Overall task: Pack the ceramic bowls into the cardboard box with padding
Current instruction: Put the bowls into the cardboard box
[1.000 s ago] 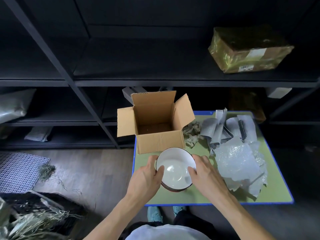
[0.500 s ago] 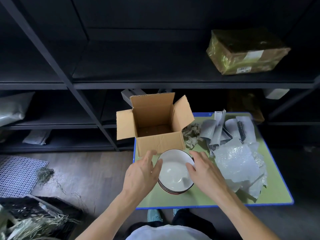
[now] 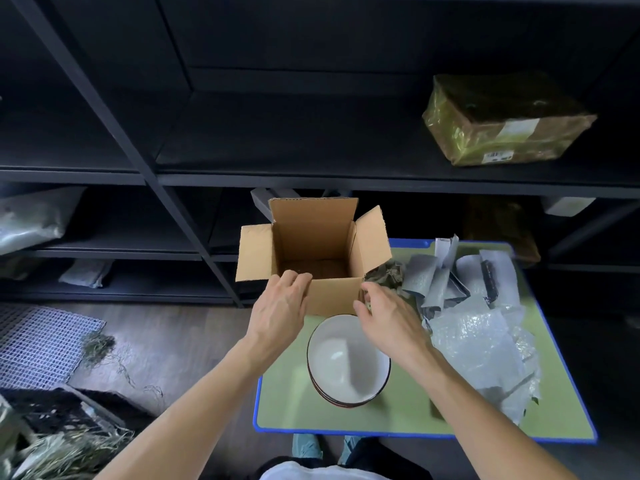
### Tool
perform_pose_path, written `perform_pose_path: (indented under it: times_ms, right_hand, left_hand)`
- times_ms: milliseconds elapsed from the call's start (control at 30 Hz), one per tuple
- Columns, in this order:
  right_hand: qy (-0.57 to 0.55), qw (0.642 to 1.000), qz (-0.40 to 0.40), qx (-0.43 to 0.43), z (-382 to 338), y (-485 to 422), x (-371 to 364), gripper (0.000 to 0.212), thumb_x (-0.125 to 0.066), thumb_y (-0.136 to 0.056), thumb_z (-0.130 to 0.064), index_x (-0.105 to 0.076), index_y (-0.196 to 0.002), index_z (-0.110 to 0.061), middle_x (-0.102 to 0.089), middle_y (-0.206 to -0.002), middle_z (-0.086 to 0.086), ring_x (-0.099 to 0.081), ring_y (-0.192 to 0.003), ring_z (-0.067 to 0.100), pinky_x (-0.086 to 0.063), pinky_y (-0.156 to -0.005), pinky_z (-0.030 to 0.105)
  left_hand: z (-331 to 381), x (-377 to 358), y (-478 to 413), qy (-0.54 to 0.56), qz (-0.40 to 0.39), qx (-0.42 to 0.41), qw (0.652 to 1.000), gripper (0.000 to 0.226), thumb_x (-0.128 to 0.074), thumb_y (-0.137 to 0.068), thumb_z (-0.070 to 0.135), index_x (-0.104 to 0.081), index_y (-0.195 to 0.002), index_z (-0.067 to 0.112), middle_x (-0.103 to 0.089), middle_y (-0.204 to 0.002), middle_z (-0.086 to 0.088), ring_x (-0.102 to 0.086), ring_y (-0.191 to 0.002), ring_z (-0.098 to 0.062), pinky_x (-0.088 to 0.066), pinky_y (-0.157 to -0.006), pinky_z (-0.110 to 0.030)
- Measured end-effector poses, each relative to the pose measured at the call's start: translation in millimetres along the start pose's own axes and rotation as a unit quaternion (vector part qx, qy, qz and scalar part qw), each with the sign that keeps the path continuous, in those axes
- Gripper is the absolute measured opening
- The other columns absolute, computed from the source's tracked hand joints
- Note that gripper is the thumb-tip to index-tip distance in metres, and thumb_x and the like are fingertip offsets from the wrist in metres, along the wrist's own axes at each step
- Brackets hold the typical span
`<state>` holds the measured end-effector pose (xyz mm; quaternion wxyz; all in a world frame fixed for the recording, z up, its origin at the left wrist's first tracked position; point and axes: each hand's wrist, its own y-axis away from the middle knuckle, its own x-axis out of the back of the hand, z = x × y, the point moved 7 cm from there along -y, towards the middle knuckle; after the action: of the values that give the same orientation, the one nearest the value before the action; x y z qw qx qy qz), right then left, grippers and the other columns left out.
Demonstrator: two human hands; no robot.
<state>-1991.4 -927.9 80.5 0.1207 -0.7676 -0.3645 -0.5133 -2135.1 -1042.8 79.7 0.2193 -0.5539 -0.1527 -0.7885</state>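
A stack of white ceramic bowls (image 3: 346,365) with dark rims sits on the green table (image 3: 398,420), in front of an open cardboard box (image 3: 332,296) whose flaps stand up. The box looks empty inside. My left hand (image 3: 280,313) reaches over the box's near left corner, its fingers on the front rim. My right hand (image 3: 388,317) hovers at the box's near right corner, fingers spread and holding nothing. Bubble wrap (image 3: 481,344) and grey padding sheets (image 3: 436,278) lie to the right of the bowls.
Crumpled brownish paper (image 3: 384,271) lies beside the box. Dark metal shelving (image 3: 242,178) rises behind the table, with a wrapped parcel (image 3: 502,123) on a shelf. On the floor at left are a white mesh mat (image 3: 41,344) and a crate with straw (image 3: 62,441).
Both hands have let go of the stack of bowls and moved forward to the near corners of the box. The bowls stay on the table.
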Motion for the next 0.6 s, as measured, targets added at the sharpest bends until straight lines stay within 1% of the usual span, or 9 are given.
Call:
perform_pose_path:
  times_ms: [100,167,300,367,467,533,600]
  right_hand:
    - [0.005,1.000,-0.002,-0.001,1,-4,1,0.043,-0.047,-0.101,-0.036,-0.046,-0.140,-0.019,-0.060,-0.130,0.002,-0.056,-0.120,0.023,-0.044,-0.091,0.034]
    - [0.008,1.000,0.000,0.003,2,-7,2,0.042,-0.047,-0.101,-0.035,-0.047,-0.140,-0.019,-0.060,-0.129,0.003,-0.056,-0.119,0.023,-0.044,-0.090,0.033]
    - [0.008,1.000,0.008,0.005,5,-8,5,0.036,-0.048,-0.101,-0.034,-0.050,-0.134,-0.020,-0.061,-0.125,0.001,-0.059,-0.114,0.024,-0.043,-0.083,0.032]
    - [0.008,1.000,0.007,0.006,7,-6,7,0.035,-0.048,-0.101,-0.033,-0.050,-0.134,-0.021,-0.061,-0.125,0.001,-0.059,-0.113,0.024,-0.043,-0.083,0.033]
    - [0.001,1.000,0.014,0.019,10,0,10,0.035,-0.050,-0.100,-0.030,-0.051,-0.134,-0.023,-0.062,-0.123,0.001,-0.060,-0.112,0.023,-0.046,-0.085,0.034]
    - [-0.011,0.999,0.019,0.025,13,5,14,0.035,-0.052,-0.100,-0.028,-0.052,-0.134,-0.024,-0.062,-0.122,0.000,-0.060,-0.112,0.021,-0.047,-0.086,0.035]
    - [-0.016,0.999,0.027,0.023,19,9,19,0.033,-0.052,-0.099,-0.028,-0.054,-0.132,-0.025,-0.062,-0.122,-0.001,-0.059,-0.112,0.020,-0.046,-0.086,0.034]
  left_hand:
    - [-1,-1,-6,0.010,0.005,0.008,1.000,0.031,-0.048,-0.100,0.019,-0.053,-0.131,0.019,-0.055,-0.119,0.000,-0.047,-0.095,-0.023,-0.048,-0.079,-0.039]
    - [0,-1,-9,0.015,0.009,0.009,1.000,0.031,-0.048,-0.100,0.019,-0.054,-0.131,0.018,-0.056,-0.119,-0.001,-0.047,-0.095,-0.024,-0.047,-0.079,-0.038]
    - [4,-3,-10,0.019,0.007,0.011,1.000,0.036,-0.047,-0.100,0.022,-0.051,-0.136,0.018,-0.055,-0.122,-0.001,-0.048,-0.097,-0.024,-0.046,-0.083,-0.036]
    - [5,0,-9,0.022,0.016,0.016,0.999,0.038,-0.047,-0.100,0.024,-0.050,-0.138,0.018,-0.054,-0.126,0.000,-0.050,-0.100,-0.023,-0.048,-0.082,-0.035]
    - [15,12,-2,0.041,0.054,0.008,0.998,0.035,-0.047,-0.101,0.025,-0.053,-0.135,0.017,-0.052,-0.126,-0.001,-0.055,-0.097,-0.021,-0.052,-0.073,-0.036]
    - [26,16,4,0.046,0.069,-0.011,0.996,0.030,-0.048,-0.101,0.024,-0.057,-0.129,0.018,-0.053,-0.117,-0.001,-0.055,-0.087,-0.020,-0.052,-0.064,-0.037]
    - [40,16,7,0.054,0.071,-0.032,0.996,0.026,-0.050,-0.100,0.023,-0.060,-0.123,0.018,-0.056,-0.106,0.001,-0.055,-0.081,-0.019,-0.046,-0.060,-0.033]
